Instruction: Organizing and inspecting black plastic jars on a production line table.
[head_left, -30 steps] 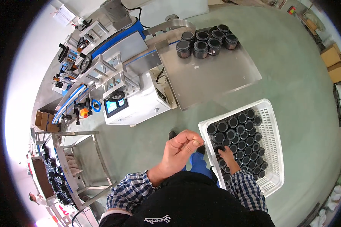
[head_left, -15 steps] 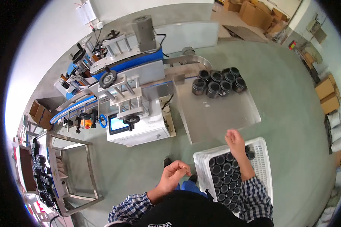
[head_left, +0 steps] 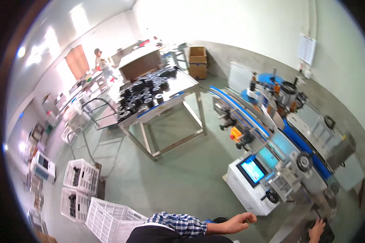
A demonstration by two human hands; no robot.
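Note:
My left hand [head_left: 240,223], in a checkered sleeve, hangs over the floor in front of the white machine cabinet [head_left: 247,192]. Its fingers are loosely curled together and nothing shows in them. At the lower right, my right hand [head_left: 316,231] reaches among dark jars [head_left: 327,235] on the steel table [head_left: 287,232]. That hand is smeared and partly cut off by the picture's edge, so its grip is unclear. A bench [head_left: 190,83] farther left carries many black-lidded jars [head_left: 144,91].
A machine with a blue-railed conveyor [head_left: 241,111], handwheels [head_left: 304,161] and a lit screen [head_left: 252,170] stands on the right. White plastic crates [head_left: 105,220] line the lower left, beside a cart [head_left: 99,182]. Far back, a person [head_left: 103,65] stands by tables. A cardboard box [head_left: 198,69] sits against the wall.
My view has swung left, so the bench and crates now fill the left side. The jar-filled crate has left view. My right hand has moved from above that crate to the jars on the steel table.

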